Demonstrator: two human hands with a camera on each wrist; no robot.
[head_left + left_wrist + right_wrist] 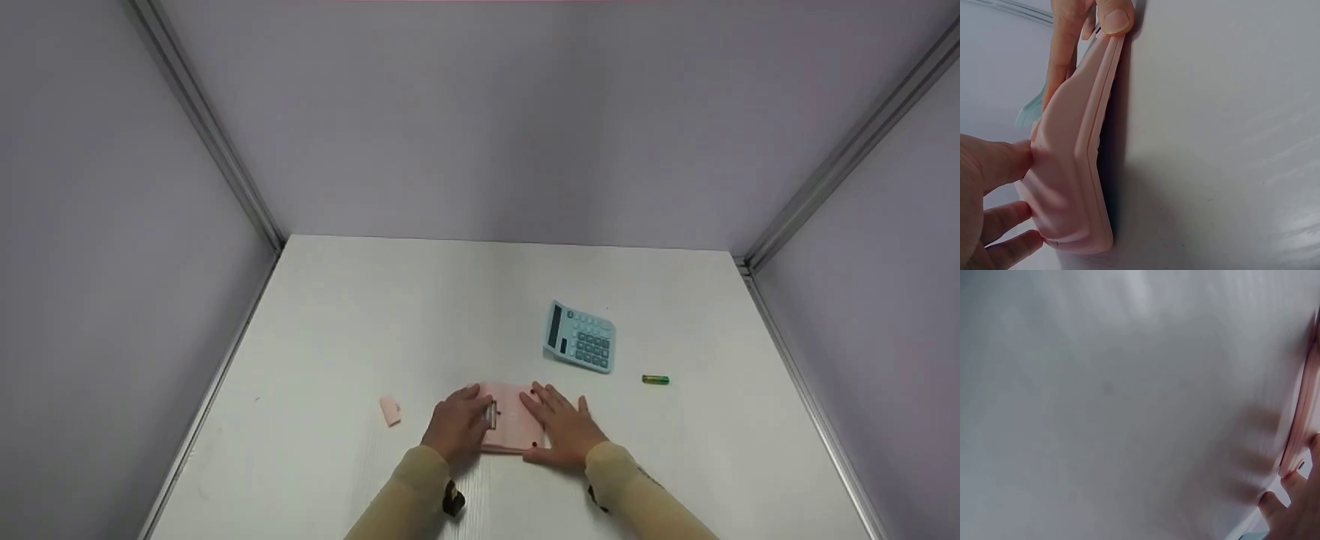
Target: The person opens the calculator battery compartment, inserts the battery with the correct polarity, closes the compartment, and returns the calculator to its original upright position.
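Note:
A pink calculator [516, 420] lies face down on the white table, its back showing dark round feet and an uncovered battery compartment [491, 415] with a metallic glint. My left hand [456, 424] holds its left end, thumb beside the compartment; in the left wrist view the fingertips [1019, 211] touch the thick raised end. My right hand [566, 431] grips the right end, thumb at the near edge and fingers spread over the back. The right wrist view catches only the calculator's edge [1300, 416] and some fingers. A small pink battery cover [390, 411] lies to the left.
A light blue calculator [581, 337] lies face up behind the right hand. To its right is a green battery [655, 379]. Grey panels enclose the table [337, 315] at the back and both sides.

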